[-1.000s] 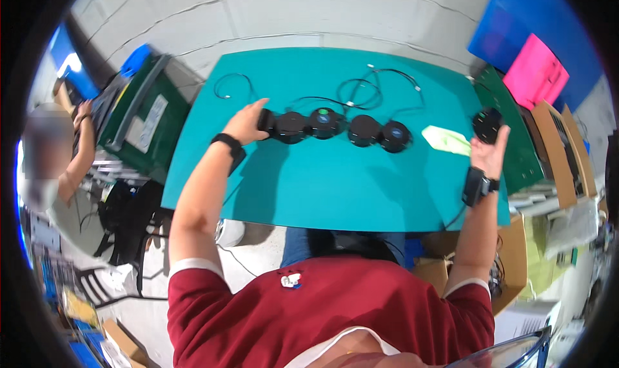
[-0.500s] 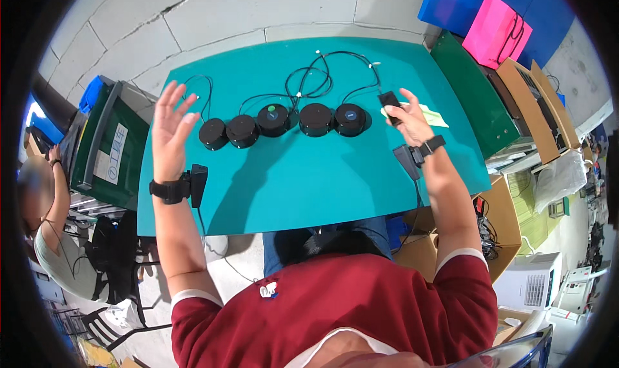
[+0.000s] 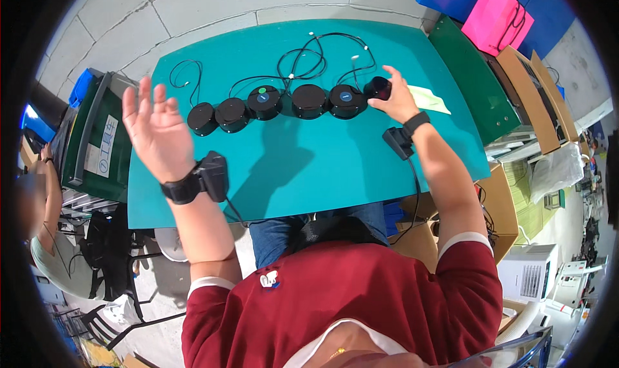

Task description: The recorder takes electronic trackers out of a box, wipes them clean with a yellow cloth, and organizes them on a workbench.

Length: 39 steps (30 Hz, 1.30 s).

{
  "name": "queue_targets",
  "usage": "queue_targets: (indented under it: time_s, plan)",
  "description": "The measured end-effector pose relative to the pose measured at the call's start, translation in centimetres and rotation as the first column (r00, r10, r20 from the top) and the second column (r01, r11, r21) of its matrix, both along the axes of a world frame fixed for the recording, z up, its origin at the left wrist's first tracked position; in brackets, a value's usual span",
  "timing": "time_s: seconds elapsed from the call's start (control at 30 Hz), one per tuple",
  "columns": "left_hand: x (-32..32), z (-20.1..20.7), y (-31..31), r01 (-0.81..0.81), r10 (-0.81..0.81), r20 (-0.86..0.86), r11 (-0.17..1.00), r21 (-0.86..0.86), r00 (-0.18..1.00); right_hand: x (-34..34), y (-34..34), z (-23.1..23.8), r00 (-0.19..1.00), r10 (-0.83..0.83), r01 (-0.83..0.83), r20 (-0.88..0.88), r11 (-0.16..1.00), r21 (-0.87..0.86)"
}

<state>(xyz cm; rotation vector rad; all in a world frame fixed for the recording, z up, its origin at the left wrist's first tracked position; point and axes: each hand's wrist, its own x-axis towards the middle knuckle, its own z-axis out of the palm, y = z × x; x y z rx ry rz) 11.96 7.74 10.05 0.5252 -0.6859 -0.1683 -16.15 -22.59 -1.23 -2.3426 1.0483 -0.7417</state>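
Head view: one camera only, looking down over a teal table that filled the middle of the frame.
Right hand: the right hand was closed around a small black round puck at the upper right of the table, at the right end of the row.
Left hand: the left hand was raised above the table's left edge, palm open, fingers spread, holding nothing.
Held puck, handling: it looked rigid and compact, probably light enough for one hand; the smooth dark shell could be a little slippery, so a grip around the rim, thumb against fingers, seemed the safest hold. Its cable, if any, could not be made out.
Row of pucks: five more black round pucks lay side by side on the table across the upper centre, nearly touching; two showed a blue spot on top.
Count of pucks: six in all, five lying and one in hand.
Cables: thin black cables looped loosely behind the row; soft and prone to tangling, count unclear.
Wrist units: two black boxes, one strapped at each wrist.
Paper: one pale slip lay just right of the held puck.
Bags: one pink bag at the upper right.
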Motion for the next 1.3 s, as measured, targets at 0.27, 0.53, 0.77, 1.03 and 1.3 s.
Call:
queue_targets:
  time_s: [0.27,0.53,0.77,1.03,1.3]
  plan:
    - [-4.3,-2.6,-4.9,0.107,-0.108,0.001,0.984,0.141,0.994,-2.9,0.0,6.4,0.997,-0.075,0.075,-0.006,0.985,0.158]
    - [-6.5,-3.4,-7.5,0.284,-0.283,-0.042,0.923,0.258,0.958,0.3,-1.1,4.4,0.858,0.407,-0.454,-0.313,0.886,-0.093]
    - [-8.5,-4.1,-9.2,0.336,-0.453,0.127,0.795,0.504,0.882,-0.3,1.7,8.3,0.936,0.132,-0.300,0.327,0.787,0.539]
    - [-10.7,-5.9,-9.0,0.558,-0.681,0.043,0.634,0.535,0.731,3.8,10.7,8.5,0.846,0.358,-0.514,0.396,0.744,0.426]
    - [-7.1,-6.7,-8.4,0.736,-0.656,-0.335,0.619,0.274,0.677,-4.1,-2.8,6.2,0.946,0.028,-0.057,-0.322,0.995,-0.081]
